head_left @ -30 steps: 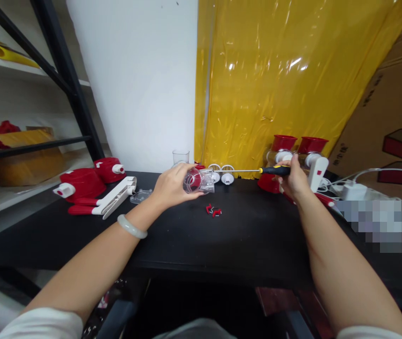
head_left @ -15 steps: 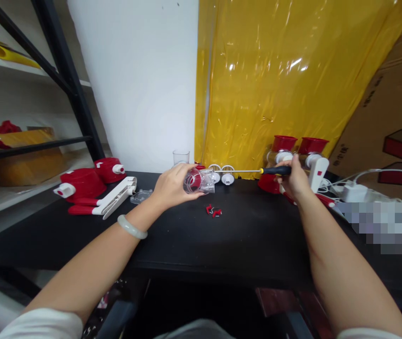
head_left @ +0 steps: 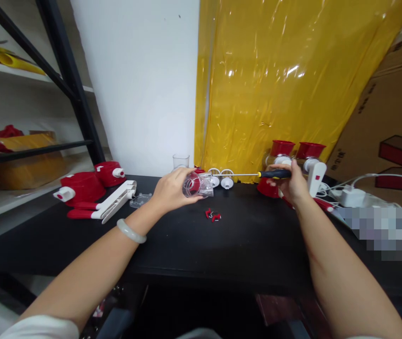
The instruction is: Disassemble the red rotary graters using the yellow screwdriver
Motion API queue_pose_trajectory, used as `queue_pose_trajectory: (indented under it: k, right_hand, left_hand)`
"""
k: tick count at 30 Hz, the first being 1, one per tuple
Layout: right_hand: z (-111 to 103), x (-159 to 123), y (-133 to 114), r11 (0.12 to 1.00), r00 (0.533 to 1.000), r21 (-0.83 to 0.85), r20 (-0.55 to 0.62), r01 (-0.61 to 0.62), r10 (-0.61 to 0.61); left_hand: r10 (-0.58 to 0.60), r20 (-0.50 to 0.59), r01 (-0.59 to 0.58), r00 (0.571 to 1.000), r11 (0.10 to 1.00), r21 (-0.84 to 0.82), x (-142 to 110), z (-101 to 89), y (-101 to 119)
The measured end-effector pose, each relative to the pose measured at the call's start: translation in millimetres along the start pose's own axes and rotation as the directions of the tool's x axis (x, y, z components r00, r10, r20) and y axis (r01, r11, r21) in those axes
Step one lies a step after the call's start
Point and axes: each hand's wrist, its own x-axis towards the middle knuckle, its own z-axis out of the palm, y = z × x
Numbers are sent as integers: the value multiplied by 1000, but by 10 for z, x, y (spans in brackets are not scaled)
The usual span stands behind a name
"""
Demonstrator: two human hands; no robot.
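My left hand [head_left: 171, 190] is wrapped round a clear plastic cup-shaped part [head_left: 198, 184] lying on its side above the black table [head_left: 243, 240]; something red shows inside it. My right hand [head_left: 292, 183] grips the black and yellow handle of a long screwdriver [head_left: 253, 174], held level, with its metal shaft pointing left into the mouth of the clear part. Two small red pieces [head_left: 213, 216] lie on the table just below the clear part.
Red housings [head_left: 84, 185] and a white handle part [head_left: 116, 202] lie at the left. A clear cup [head_left: 180, 161] and white wheels [head_left: 222, 179] stand by the yellow sheet. Two red-topped units [head_left: 298, 157] stand behind my right hand. White cables and a charger [head_left: 352, 195] are at the right.
The view has shifted slightly, so everything sits a little lower in the picture. Both hands keep their grip and their places relative to each other.
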Motion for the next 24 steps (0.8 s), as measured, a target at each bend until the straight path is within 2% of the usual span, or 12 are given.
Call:
queue_pose_trajectory:
  k: [3,4,6,8,10,12,14,16,18,21,23,24]
  right_hand:
    - [4,34,65,981,994,-188,-89,50,-67]
    - [5,37,72,983,992,-166,-89,72,-88]
    - [6,28,62,995,994,-18,-51,94,-95]
    - [3,15,37,988,997,135,12,73,-75]
    - [0,14,27,982,998,185,42,41,-50]
    - [-1,31,46,994,999,101,-17,43,-42]
    - [0,55,81,997,994,-53,-89,58,-63]
    - [3,66,103,990,989,-126,-118,71,-86]
    - [10,49,89,996,992,-42,-99,76,-80]
    - [19,-9,16,985,998,166,21,52,-56]
    - [21,-36,-20,977,995,210,84,42,-61]
    - [21,-38,-22,981,995,190,79,37,-53]
  left_hand:
    - [-5,0,5,1000,1000,7,2,2,-9]
    - [-10,4,10,1000,1000,8,2,2,-12]
    - [-19,14,19,1000,1000,9,0,1,-14]
    - [-20,25,20,999,1000,8,-1,0,-14]
    - [-16,30,16,999,1000,8,-2,1,-13]
    - [-12,29,12,999,1000,7,-2,3,-12]
    - [-14,25,14,1000,1000,6,-1,5,-14]
    - [-18,23,18,1000,1000,5,-1,8,-17]
    - [-22,31,22,999,1000,2,-2,11,-19]
    - [-29,47,30,998,1000,-4,-6,15,-20]
    - [-37,54,38,998,999,-5,-8,18,-21]
    - [-40,56,41,998,999,-6,-9,20,-24]
